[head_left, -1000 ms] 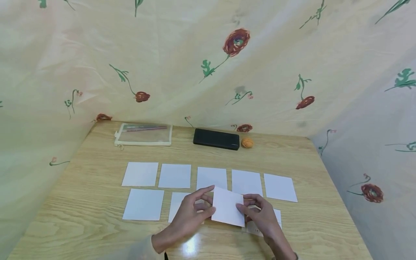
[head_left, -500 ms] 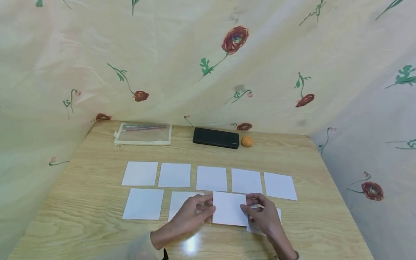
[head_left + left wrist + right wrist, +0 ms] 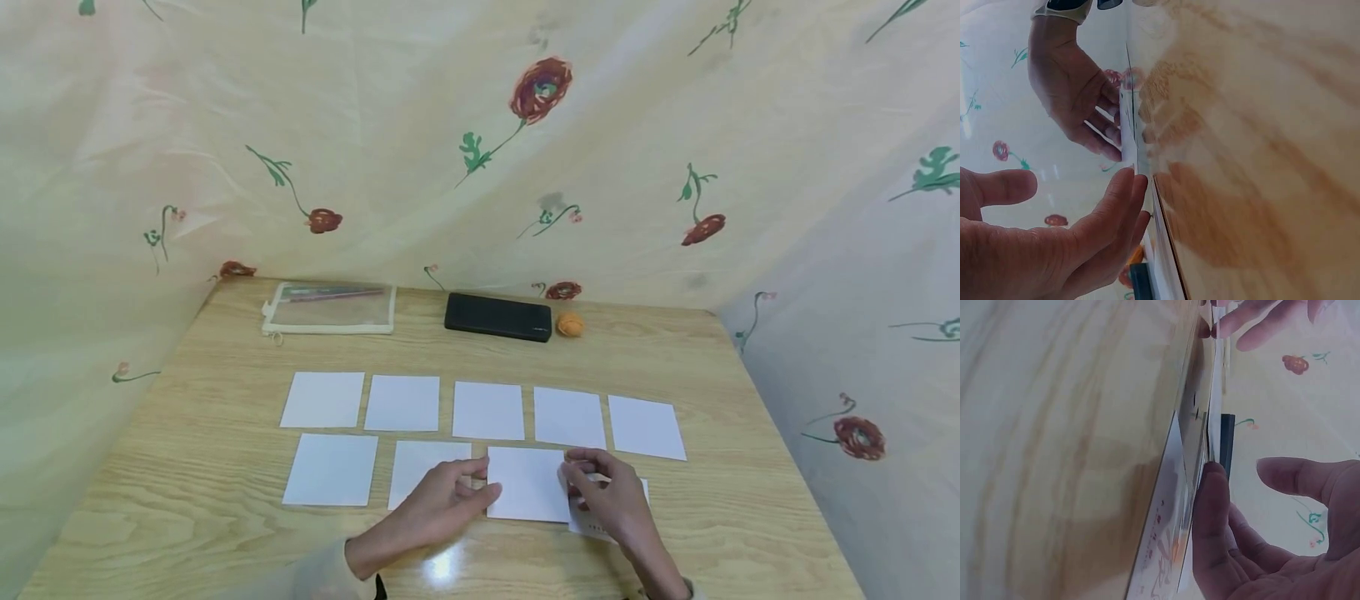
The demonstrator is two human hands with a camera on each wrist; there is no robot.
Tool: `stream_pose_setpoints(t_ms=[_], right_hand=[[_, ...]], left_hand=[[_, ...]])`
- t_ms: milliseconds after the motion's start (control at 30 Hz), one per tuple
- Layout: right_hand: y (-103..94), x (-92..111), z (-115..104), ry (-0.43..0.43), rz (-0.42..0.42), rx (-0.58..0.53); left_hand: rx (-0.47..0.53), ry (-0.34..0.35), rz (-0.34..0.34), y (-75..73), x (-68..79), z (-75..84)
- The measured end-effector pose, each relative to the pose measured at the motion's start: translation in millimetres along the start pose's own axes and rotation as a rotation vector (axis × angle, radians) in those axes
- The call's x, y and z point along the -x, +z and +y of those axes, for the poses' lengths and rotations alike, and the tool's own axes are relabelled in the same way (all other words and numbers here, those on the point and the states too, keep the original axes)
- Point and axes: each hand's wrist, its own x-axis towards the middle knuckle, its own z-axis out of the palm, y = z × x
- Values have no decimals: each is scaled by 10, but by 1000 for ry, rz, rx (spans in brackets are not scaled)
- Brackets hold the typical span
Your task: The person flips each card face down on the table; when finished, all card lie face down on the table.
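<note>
A blank white square card (image 3: 527, 485) lies low and nearly flat over the front row, between both hands. At its left edge are the fingertips of my left hand (image 3: 438, 504); the left wrist view shows the thumb apart from the fingers. My right hand (image 3: 617, 496) has its fingertips at the card's right edge. In the right wrist view its thumb is spread away and a finger touches the edge from below. Beneath the right hand lies another card (image 3: 592, 523) with printing on it, partly hidden by the hand and overlapped by the white card's corner.
Several white cards (image 3: 487, 410) form a back row on the wooden table (image 3: 187, 467). Two more, a left card (image 3: 331, 470) and its neighbour (image 3: 420, 467), lie in front. Behind are a zip pouch (image 3: 330, 315) with pens, a black case (image 3: 498, 317) and a small orange object (image 3: 570, 325).
The white card has gone from tilted between the hands to nearly flat and lower. Both thumbs have come away from its face.
</note>
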Motion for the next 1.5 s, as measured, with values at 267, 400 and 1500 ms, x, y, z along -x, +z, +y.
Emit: stream_pose_setpoints(t_ms=[267,400,1500], right_hand=[[13,6,26,-21,-6,2],[16,15,22,-19,-8,-2],[-459,45,121,5,46,97]], left_hand=[[-30,-34,-9,3,36,43],[-32,-31,-29,10,66,56],[129,44,-97,273,-216,181]])
